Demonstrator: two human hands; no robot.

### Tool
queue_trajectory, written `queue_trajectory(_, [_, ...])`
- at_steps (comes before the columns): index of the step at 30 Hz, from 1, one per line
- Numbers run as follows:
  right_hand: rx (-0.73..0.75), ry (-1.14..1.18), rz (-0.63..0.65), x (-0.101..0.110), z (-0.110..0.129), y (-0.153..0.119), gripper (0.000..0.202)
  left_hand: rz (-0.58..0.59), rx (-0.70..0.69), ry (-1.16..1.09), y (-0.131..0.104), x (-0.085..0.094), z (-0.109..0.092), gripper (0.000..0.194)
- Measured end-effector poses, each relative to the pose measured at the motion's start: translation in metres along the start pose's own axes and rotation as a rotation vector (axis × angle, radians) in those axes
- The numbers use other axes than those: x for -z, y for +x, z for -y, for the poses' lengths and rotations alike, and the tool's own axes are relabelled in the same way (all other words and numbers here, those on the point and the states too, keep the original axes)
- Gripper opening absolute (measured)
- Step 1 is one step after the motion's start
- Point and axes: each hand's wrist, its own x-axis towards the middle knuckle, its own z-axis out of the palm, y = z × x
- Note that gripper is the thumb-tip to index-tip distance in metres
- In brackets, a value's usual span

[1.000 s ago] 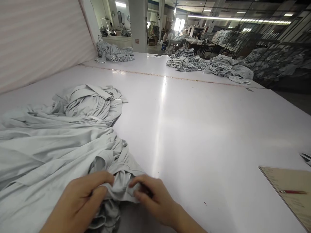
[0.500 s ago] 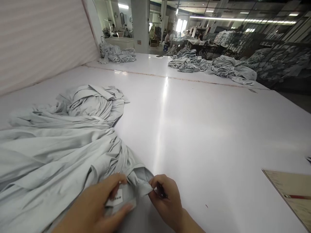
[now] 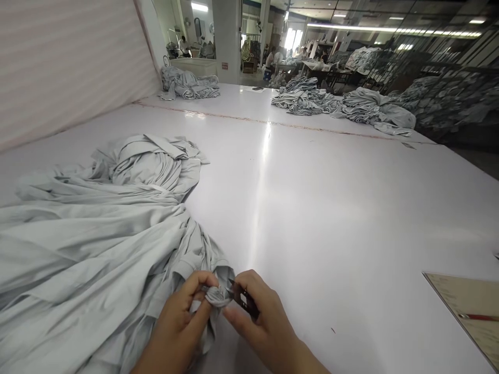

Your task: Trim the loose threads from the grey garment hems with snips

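A light grey garment (image 3: 128, 249) spreads in folds over the left of the table, its bunched end drawn toward me. My left hand (image 3: 177, 324) pinches a gathered bit of that fabric (image 3: 218, 295) between thumb and fingers. Close on its right, my right hand (image 3: 268, 319) is closed around dark thread snips (image 3: 245, 299), whose pointed blades are at the edge of the pinched cloth. Whether the blades touch the cloth, I cannot tell. Part of the snips is hidden in my palm.
The white table (image 3: 335, 208) reaches far ahead. Grey cloth heaps lie at its far left (image 3: 189, 84) and far right (image 3: 358, 106). A tan board (image 3: 463, 296) with a red pen (image 3: 477, 316) sits at the near right. Pale striped material (image 3: 70, 67) rises at left; people sit far back.
My left hand has shifted right and gathered the cloth into a tight bunch. My right hand has let go of the fabric edge, and the snips now show, pointing at the bunch.
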Motion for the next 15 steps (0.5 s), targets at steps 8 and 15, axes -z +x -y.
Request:
queue_trajectory(8, [-0.036, -0.006, 0.062, -0.0009, -0.0003, 0.0036, 0.016, 0.052, 0.008, -0.221, 0.0056, 0.0052, 0.0096, 0.025])
queue_trajectory(15, [-0.015, -0.008, 0.064, -0.0053, -0.0011, 0.0039, 0.018, 0.097, 0.048, -0.271, 0.0083, 0.0063, 0.0036, 0.027])
